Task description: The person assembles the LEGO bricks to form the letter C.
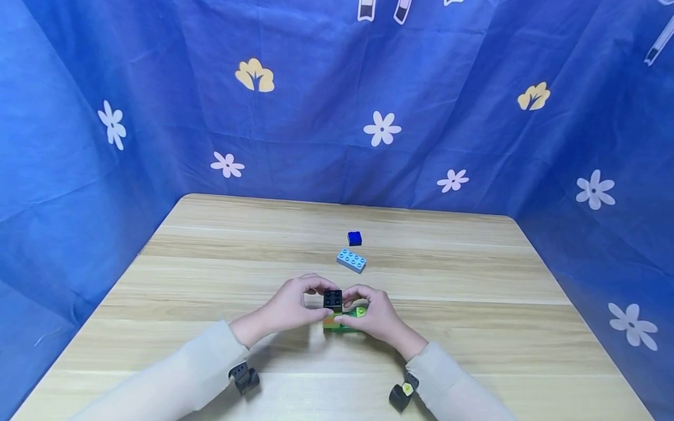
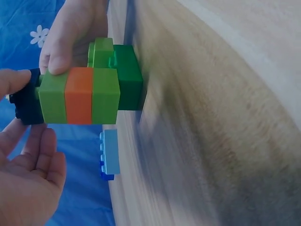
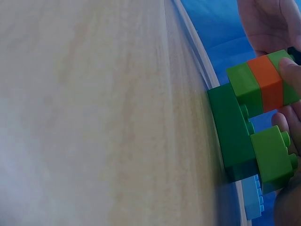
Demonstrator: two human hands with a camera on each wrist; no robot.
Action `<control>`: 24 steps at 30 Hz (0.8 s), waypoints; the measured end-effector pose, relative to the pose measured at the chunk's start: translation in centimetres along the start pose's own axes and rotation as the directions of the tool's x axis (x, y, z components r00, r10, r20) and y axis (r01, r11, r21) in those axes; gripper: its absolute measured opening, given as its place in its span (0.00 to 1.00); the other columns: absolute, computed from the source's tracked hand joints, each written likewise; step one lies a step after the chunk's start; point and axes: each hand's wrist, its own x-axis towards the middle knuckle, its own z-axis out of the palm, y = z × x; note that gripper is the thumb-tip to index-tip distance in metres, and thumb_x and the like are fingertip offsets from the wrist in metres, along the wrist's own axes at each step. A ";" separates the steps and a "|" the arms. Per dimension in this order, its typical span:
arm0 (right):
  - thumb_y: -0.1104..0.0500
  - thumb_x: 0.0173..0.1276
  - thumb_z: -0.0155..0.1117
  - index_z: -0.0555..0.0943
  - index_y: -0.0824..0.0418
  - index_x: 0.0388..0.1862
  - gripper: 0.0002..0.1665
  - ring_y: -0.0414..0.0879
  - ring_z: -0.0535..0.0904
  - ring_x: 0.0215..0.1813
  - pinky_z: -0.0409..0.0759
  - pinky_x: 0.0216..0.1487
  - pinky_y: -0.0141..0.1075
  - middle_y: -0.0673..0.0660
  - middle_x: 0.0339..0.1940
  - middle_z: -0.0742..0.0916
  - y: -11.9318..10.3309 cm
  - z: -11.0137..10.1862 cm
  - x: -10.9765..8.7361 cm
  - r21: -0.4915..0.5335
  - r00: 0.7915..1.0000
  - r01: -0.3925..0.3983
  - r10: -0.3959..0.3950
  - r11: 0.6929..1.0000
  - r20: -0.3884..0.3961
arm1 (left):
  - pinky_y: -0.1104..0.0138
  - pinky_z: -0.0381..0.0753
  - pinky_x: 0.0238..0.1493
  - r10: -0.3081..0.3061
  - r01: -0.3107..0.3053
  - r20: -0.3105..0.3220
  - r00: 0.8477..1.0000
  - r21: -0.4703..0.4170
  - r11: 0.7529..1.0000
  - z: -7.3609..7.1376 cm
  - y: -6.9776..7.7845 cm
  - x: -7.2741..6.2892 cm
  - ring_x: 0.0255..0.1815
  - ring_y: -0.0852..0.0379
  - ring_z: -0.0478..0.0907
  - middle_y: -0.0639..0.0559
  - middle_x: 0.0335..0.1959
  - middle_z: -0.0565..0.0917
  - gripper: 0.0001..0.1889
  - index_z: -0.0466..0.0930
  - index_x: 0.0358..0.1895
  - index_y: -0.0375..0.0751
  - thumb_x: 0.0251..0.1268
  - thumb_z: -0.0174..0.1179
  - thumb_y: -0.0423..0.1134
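Observation:
My left hand (image 1: 291,301) pinches a black brick (image 1: 333,299) between thumb and fingers at the top of a small tower. Below it come a light green brick (image 2: 53,98), an orange brick (image 2: 79,96) and another light green brick (image 2: 105,96). The tower stands on one end of a long dark green brick (image 3: 230,129); a separate light green brick (image 3: 270,160) sits on its other end. A few studs show between the black brick and the tower in the left wrist view. My right hand (image 1: 380,318) grips the tower's upper part, its thumb on the top light green brick.
Beyond the hands lies a light blue brick (image 1: 351,261) with two rows of studs. Farther back is a small dark blue brick (image 1: 355,238). The wooden table (image 1: 447,275) ends at a blue flowered curtain (image 1: 316,117) at the back and sides.

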 end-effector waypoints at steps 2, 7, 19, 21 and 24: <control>0.67 0.49 0.76 0.80 0.67 0.40 0.19 0.52 0.82 0.39 0.80 0.49 0.49 0.57 0.36 0.86 -0.1 0.0 0.0 -0.004 1.000 0.000 0.000 1.000 -0.001 | 0.56 0.76 0.51 -0.008 0.008 -0.008 1.000 0.000 1.000 0.1 0.1 0.0 0.44 0.58 0.77 0.58 0.43 0.81 0.20 0.81 0.48 0.42 0.49 0.71 0.33; 0.68 0.49 0.76 0.80 0.67 0.40 0.19 0.51 0.82 0.39 0.80 0.49 0.48 0.57 0.36 0.86 -0.1 0.0 0.1 -0.006 1.000 -0.014 0.014 1.000 0.008 | 0.57 0.76 0.52 0.008 -0.007 -0.033 0.999 0.032 0.999 0.2 0.3 0.0 0.43 0.59 0.76 0.60 0.40 0.81 0.20 0.83 0.46 0.43 0.46 0.72 0.32; 0.60 0.48 0.79 0.81 0.60 0.41 0.21 0.43 0.82 0.39 0.79 0.51 0.39 0.49 0.36 0.86 3.8 0.7 0.2 0.012 1.000 -0.021 0.021 1.000 -0.006 | 0.57 0.77 0.48 0.035 -0.033 -0.046 0.998 0.036 0.999 0.4 0.0 0.0 0.40 0.57 0.76 0.59 0.36 0.80 0.20 0.84 0.43 0.41 0.41 0.74 0.30; 0.59 0.48 0.79 0.81 0.59 0.41 0.21 0.42 0.82 0.39 0.79 0.50 0.38 0.48 0.36 0.86 4.0 0.7 0.2 0.017 1.000 -0.014 0.014 1.000 -0.006 | 0.57 0.77 0.48 0.038 -0.037 -0.050 0.998 0.030 0.999 0.5 0.0 -0.1 0.40 0.58 0.76 0.59 0.36 0.80 0.20 0.84 0.43 0.41 0.41 0.74 0.30; 0.60 0.47 0.79 0.81 0.60 0.41 0.21 0.43 0.82 0.39 0.80 0.49 0.38 0.49 0.36 0.86 4.0 0.7 0.2 0.021 1.000 -0.019 0.019 1.000 -0.010 | 0.56 0.76 0.48 0.034 -0.033 -0.053 0.998 0.020 0.999 0.6 -0.1 -0.1 0.39 0.58 0.76 0.59 0.36 0.81 0.20 0.84 0.44 0.41 0.41 0.74 0.30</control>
